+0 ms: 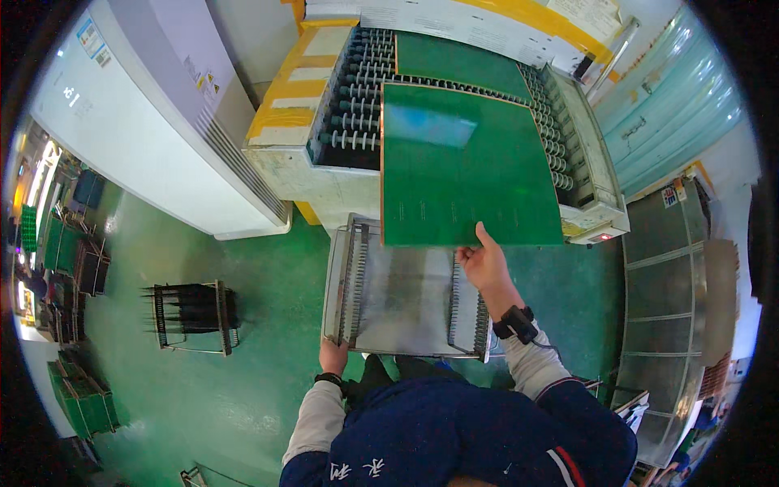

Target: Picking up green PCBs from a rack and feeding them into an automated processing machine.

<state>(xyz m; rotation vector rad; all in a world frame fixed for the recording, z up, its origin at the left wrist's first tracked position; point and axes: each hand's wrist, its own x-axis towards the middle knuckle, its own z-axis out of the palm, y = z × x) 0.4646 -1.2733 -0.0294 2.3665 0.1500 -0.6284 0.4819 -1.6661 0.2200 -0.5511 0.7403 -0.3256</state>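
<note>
A large green circuit board panel (466, 174) with copper-coloured edges lies over the roller conveyor (353, 105), its near end sticking out toward me. My right hand (484, 264) pinches that near edge, thumb on top and fingers beneath. Below the overhanging panel stands a metal slotted rack (406, 300) with rows of spring-like wire coils along both sides. At the rack's near left corner, my left hand (333, 355) is closed round the frame. Farther in on the rollers rests a second green panel (454, 61), partly covered by the machine's white hood.
A tall white air conditioner (162, 122) stands left of the conveyor. On the green floor at left sits a wire rack with dark thin sheets (195, 316). More racks with green panels (81, 398) line the far left. A grey metal cabinet (661, 300) stands right.
</note>
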